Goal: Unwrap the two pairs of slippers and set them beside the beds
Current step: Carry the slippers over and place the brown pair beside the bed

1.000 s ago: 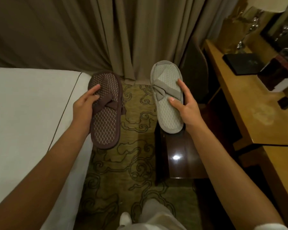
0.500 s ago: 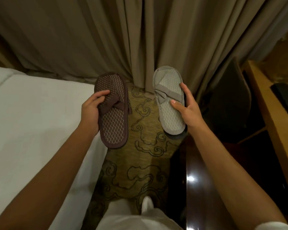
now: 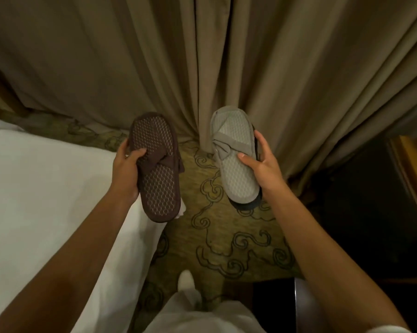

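Observation:
My left hand (image 3: 126, 169) grips a dark brown slipper pair (image 3: 158, 174) by its left edge, thumb across the patterned insole, held above the corner of the white bed (image 3: 46, 212). My right hand (image 3: 260, 167) holds a light grey slipper pair (image 3: 236, 164) by its right edge, over the patterned carpet (image 3: 226, 236). A dark sole edge shows under the grey slipper. Both pairs lie flat, toes pointing away from me, with crossed straps on top. No wrapping is visible on either.
Heavy beige curtains (image 3: 202, 63) hang straight ahead down to the floor. A dark chair (image 3: 370, 212) stands at the right beside a wooden desk edge (image 3: 414, 164). A dark glossy table corner (image 3: 274, 299) is at the lower right. My white-clad leg and foot (image 3: 186, 282) step forward.
The view has swung left and forward toward the curtains; the desk and its items have left the frame. Both hands keep the same hold on the slippers, which are now closer to the curtains.

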Tool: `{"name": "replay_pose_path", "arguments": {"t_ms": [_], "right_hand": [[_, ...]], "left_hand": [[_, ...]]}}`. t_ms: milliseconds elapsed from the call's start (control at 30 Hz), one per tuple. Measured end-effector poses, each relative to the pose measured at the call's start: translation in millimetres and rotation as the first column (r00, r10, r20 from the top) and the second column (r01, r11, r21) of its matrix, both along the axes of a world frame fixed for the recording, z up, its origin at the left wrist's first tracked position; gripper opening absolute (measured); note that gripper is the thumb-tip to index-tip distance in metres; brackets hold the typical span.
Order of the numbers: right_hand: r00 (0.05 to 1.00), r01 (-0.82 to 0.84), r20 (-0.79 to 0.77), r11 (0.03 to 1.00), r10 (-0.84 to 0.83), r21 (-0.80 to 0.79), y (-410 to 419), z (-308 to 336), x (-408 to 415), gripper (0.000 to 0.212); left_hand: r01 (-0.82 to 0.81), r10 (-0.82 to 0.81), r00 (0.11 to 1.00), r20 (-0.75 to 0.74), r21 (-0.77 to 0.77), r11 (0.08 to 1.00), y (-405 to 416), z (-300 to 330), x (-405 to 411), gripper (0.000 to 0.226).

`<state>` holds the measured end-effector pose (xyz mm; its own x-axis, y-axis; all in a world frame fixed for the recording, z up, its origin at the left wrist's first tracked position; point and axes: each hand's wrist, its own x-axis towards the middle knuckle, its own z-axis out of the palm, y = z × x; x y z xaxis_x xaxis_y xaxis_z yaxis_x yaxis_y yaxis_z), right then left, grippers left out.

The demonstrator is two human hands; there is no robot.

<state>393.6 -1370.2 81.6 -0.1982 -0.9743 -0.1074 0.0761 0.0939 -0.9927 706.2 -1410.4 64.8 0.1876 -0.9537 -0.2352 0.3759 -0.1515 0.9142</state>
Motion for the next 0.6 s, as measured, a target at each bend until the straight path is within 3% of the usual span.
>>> {"name": "replay_pose_path", "arguments": {"t_ms": [300, 600], "right_hand": [[0.994, -0.101, 0.038, 0.993, 0.099, 0.057, -190.4, 3.1, 20.8, 0.072], [0.924, -0.381, 0.085, 0.915, 0.372, 0.136, -393.6, -19.3, 45.0, 0.07]], "left_hand": [[-0.078, 0.082, 0.995, -0.058, 0.068, 0.995, -161.9, 5.9, 10.5, 0.04], [-0.348, 0.352, 0.932, -0.089, 0.057, 0.936, -275.1, -11.4, 23.0, 0.063]]}}
